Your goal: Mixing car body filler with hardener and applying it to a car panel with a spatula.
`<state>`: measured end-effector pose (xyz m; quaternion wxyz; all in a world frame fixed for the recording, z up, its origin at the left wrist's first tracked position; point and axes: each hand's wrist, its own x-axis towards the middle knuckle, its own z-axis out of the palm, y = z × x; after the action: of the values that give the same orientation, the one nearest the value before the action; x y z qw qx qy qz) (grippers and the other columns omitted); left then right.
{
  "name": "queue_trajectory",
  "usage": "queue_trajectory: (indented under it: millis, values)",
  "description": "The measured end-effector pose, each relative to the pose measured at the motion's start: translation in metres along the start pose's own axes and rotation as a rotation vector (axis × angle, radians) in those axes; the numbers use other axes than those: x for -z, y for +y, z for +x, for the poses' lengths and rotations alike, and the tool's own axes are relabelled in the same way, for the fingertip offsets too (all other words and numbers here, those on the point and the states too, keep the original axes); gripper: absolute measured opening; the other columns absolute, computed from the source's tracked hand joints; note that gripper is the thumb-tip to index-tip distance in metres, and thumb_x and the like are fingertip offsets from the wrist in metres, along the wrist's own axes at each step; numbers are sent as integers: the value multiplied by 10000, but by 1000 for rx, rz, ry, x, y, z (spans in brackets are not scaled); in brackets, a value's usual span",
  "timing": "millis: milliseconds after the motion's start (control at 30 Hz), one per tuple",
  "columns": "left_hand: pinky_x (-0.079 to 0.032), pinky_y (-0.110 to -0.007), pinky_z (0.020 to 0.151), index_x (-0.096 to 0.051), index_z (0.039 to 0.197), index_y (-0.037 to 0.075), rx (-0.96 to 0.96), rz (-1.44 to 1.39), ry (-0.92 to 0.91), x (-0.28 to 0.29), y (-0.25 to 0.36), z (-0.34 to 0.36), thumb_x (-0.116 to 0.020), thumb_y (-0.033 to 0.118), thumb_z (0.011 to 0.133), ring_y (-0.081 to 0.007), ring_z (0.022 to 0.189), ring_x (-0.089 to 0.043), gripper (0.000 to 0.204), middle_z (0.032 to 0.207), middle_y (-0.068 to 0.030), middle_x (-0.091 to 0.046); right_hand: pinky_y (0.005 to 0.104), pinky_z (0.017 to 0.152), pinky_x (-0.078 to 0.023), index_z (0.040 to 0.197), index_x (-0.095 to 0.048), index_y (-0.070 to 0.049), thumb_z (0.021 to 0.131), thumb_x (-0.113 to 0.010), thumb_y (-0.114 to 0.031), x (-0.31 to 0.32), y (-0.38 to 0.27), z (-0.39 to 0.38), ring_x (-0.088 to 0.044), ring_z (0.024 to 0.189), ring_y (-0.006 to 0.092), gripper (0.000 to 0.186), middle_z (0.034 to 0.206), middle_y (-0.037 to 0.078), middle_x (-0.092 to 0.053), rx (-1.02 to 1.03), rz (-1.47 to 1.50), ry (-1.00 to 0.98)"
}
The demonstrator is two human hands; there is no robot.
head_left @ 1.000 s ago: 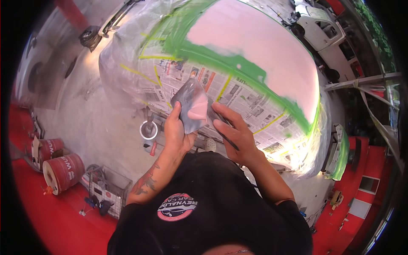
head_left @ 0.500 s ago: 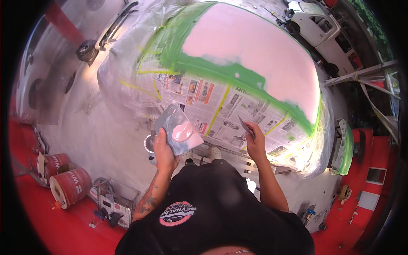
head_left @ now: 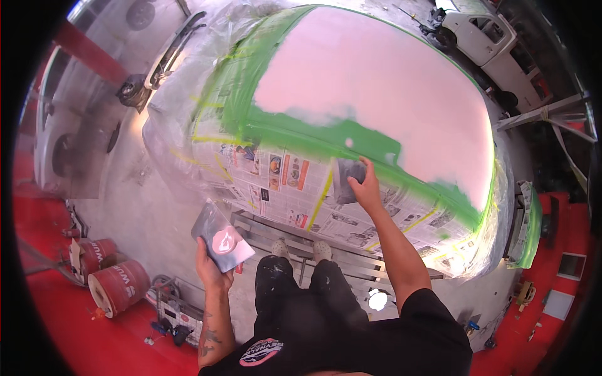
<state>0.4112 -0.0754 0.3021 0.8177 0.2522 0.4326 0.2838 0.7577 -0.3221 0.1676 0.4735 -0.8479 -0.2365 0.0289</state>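
Note:
My left hand (head_left: 212, 269) holds a flat grey mixing board (head_left: 207, 222) out over the floor, low on the left. A smooth patch of pink filler putty (head_left: 227, 243) lies on the board. Between the thumb and fingers of my right hand (head_left: 370, 191) is a thin dark grey spreader (head_left: 344, 182). The spreader is in front of the newspaper masking (head_left: 295, 172) on the vehicle's near side, just below the green-painted edge (head_left: 295, 131). Beyond lies the broad panel (head_left: 376, 81), covered in pale pink filler with green showing around it. I cannot tell whether the spreader touches the masking.
Clear plastic sheeting (head_left: 172, 119) wraps the vehicle's left side. A slatted metal platform (head_left: 263, 227) runs along its near side, by my feet. Red drums (head_left: 119, 285) and a wire crate (head_left: 179, 313) stand at left. A white vehicle (head_left: 480, 37) is at the far right.
My right hand has moved forward and slightly left, turning the spreader's flat face into view. The left hand with the board has dropped lower and left. My view has shifted closer to the panel.

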Motion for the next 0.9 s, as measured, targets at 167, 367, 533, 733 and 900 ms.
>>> queue_trajectory:
  millis: [167, 367, 533, 733, 900]
  values:
    - [-541, -441, 1032, -523, 1390, -15, -35, 31, 1, -24, -10, 98, -397, 425, 1120, -289, 1181, -666, 531, 1320, -147, -649, 421, 928, -523, 1408, -516, -77, 812, -717, -128, -88, 28, 70, -692, 1043, 378, 630, 1143, 253, -685, -78, 126, -186]
    - [-517, -458, 1077, -512, 1411, -16, -145, -37, -32, -85, -13, 272, -386, 414, 1125, -301, 1238, -641, 532, 1369, -163, -627, 341, 859, -523, 1367, -572, -42, 798, -718, -99, -141, 60, 101, -674, 912, 264, 590, 1051, 183, -693, 17, 230, -19]
    - [-510, -441, 1062, -507, 1411, -13, -354, -230, -25, -160, -45, 422, -412, 395, 1124, -289, 1223, -630, 507, 1375, -142, -601, 313, 820, -522, 1327, -607, -22, 782, -738, -93, -142, 69, 94, -659, 862, 217, 564, 997, 152, -697, 37, 184, -21]
    - [-559, -378, 938, -516, 1370, -30, -309, -182, 22, -183, -96, 487, -438, 376, 1116, -253, 1162, -647, 486, 1321, -141, -608, 301, 737, -529, 1241, -644, -29, 765, -756, -113, -139, 63, 95, -654, 761, 213, 496, 920, 126, -686, 42, 41, -48]
    - [-547, -377, 962, -533, 1341, -44, -211, -91, 90, -156, -115, 463, -442, 355, 1117, -256, 1139, -657, 466, 1294, -148, -623, 339, 711, -553, 1175, -661, -42, 762, -772, -138, -139, 66, 93, -685, 745, 278, 439, 924, 134, -699, 56, -28, -65]
